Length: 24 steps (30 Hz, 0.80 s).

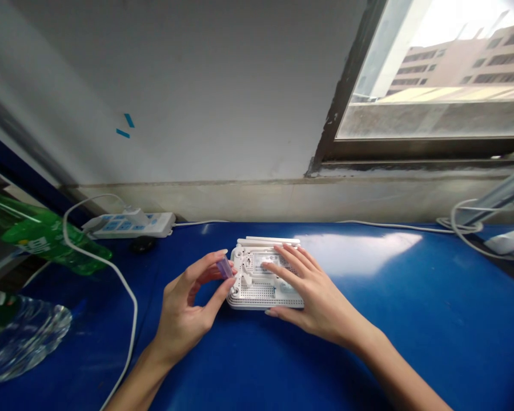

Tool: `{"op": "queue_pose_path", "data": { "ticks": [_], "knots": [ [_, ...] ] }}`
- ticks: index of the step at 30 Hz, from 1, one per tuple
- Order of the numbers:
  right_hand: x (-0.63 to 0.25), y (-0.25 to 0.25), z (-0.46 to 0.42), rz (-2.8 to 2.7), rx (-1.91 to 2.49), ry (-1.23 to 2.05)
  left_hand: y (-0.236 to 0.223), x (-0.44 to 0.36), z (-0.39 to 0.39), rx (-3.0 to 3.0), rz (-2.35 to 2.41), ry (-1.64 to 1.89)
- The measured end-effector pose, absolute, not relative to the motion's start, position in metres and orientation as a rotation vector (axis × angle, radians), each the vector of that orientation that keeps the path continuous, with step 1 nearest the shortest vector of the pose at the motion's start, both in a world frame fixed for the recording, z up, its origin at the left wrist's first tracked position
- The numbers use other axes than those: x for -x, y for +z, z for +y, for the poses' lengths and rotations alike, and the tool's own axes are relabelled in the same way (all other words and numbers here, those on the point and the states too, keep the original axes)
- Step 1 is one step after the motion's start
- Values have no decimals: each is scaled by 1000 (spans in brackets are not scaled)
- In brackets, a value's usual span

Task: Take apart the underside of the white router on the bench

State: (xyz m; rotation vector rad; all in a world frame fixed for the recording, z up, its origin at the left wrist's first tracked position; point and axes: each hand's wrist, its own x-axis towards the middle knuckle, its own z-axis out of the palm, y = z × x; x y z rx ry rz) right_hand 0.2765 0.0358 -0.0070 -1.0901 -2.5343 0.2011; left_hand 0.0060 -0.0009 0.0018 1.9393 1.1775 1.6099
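The left hand (184, 308) comes up from the near edge of the worktop (411, 319) with its wrist bent, thumb and forefinger pinched on a small purple piece (225, 267) held against the left edge of a white router (263, 274). The other fingers curl loosely underneath. The right hand (308, 291) reaches in from the lower right, forearm slanting across the blue surface; it lies flat and released on the router's upturned, vented underside, fingers spread and pointing toward the far edge, pressing rather than gripping.

The router sits near the middle of the worktop, its folded antennas along the side nearest the wall.

At the far left corner lies a white power strip (131, 224), its cable (124, 285) looping toward the near edge. Green bottles (47, 240) and a clear plastic bottle (21, 337) lie at the left edge. Toward the far right corner coils another white cable (462, 222). A window (432, 74) is set in the wall behind.
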Motion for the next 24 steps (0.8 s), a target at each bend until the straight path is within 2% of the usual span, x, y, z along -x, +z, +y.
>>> {"op": "queue_pose_path", "data": {
  "ticks": [9, 18, 24],
  "knots": [
    [-276, -6, 36, -2527, 1076, 199, -2, -7, 0, -1974, 1170, 1601],
    [-276, -7, 36, -2541, 1096, 205, 1, -2, -5, -2098, 1193, 1422],
    [-276, -8, 37, -2533, 1071, 191, 2, -5, -2, -2017, 1144, 1522]
  ]
}}
